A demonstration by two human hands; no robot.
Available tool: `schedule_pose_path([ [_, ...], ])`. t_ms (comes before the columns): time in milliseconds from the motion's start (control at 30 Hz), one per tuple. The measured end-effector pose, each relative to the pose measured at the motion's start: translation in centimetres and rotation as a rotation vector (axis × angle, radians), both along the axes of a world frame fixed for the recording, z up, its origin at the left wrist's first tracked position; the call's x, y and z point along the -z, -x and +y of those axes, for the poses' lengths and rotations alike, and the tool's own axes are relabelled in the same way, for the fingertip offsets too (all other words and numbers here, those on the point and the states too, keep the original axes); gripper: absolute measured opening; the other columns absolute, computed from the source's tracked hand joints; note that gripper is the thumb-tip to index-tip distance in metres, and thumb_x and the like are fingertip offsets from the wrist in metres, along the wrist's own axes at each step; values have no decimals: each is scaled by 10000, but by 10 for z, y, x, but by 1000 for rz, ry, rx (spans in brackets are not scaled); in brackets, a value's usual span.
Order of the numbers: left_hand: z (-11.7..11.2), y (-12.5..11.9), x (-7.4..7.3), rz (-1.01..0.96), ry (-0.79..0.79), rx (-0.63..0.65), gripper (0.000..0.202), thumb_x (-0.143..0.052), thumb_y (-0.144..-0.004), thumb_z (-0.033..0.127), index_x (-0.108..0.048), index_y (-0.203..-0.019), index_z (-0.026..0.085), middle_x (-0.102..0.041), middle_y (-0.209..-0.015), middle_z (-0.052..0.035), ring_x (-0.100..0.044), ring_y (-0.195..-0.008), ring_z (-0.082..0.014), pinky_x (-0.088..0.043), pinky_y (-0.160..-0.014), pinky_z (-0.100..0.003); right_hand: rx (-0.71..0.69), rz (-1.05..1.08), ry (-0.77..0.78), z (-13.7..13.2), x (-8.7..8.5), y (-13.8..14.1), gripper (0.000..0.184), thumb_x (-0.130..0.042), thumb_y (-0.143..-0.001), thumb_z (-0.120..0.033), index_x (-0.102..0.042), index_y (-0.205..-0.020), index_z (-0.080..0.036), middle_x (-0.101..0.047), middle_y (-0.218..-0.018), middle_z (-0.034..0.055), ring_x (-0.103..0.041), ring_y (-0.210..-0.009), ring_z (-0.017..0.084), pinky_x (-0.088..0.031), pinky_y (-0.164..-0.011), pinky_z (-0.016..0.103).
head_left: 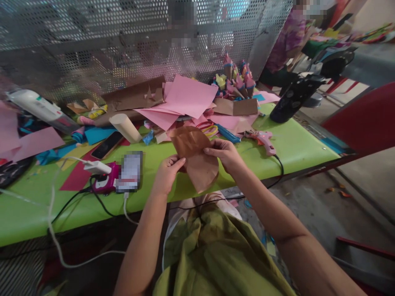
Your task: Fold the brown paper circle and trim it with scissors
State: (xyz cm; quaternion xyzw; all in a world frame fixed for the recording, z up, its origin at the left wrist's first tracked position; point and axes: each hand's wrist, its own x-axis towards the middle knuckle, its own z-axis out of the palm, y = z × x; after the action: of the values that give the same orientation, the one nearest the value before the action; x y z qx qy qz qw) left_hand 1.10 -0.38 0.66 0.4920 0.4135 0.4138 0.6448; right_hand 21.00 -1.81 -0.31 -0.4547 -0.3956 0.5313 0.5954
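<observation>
A rounded piece of brown paper (195,158) is held over the front edge of the green table (296,144), curled partly into a cone. My left hand (166,172) pinches its lower left edge with closed fingers. My right hand (225,154) grips its right edge, thumb on top. A pink glue gun (262,139) lies just right of my right hand, its black cord running off the table edge.
Pink paper sheets (188,96), brown card (132,96) and a rolled cream cone (125,127) clutter the table's back. Finished paper cones (236,78) stand at the far right. Two phones (129,170) and cables lie left. A black bottle (291,98) lies right. Another person sits beyond.
</observation>
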Motion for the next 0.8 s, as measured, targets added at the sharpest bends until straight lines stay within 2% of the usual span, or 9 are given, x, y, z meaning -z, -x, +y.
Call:
schedule_pose_path([
  [233, 0, 0, 6, 14, 5, -54, 239, -777, -665, 353, -689, -786, 166, -679, -622, 15, -595, -549, -130, -486, -549, -242, 18, -1, -18, -1, 1, 2, 316, -900, -560, -370, -652, -651, -196, -673, -640, -22, -569, -590, 138, -437, -591, 267],
  [533, -1, 0, 3, -67, -12, -65, 221, -766, -670, 295, -733, -850, 170, -747, -759, -16, -666, -686, -157, -507, -658, -262, -59, 116, -4, -1, -3, 1, 213, -826, -523, -188, -747, -719, -218, -738, -726, -30, -627, -682, 141, -489, -700, 264],
  [667, -1, 3, 5, -126, 2, -64, 197, -777, -667, 271, -744, -838, 177, -746, -803, -15, -659, -714, -143, -496, -663, -247, -78, 90, 8, 0, -3, -1, 144, -736, -551, -179, -722, -690, -212, -691, -663, -37, -593, -619, 127, -463, -641, 249],
  [800, -3, 6, 4, -138, 36, -29, 148, -708, -699, 247, -741, -823, 175, -741, -830, -26, -664, -772, -155, -499, -690, -247, -77, 44, -18, -2, -3, -1, 118, -616, -552, -181, -692, -639, -203, -664, -640, -15, -568, -613, 138, -440, -626, 259],
])
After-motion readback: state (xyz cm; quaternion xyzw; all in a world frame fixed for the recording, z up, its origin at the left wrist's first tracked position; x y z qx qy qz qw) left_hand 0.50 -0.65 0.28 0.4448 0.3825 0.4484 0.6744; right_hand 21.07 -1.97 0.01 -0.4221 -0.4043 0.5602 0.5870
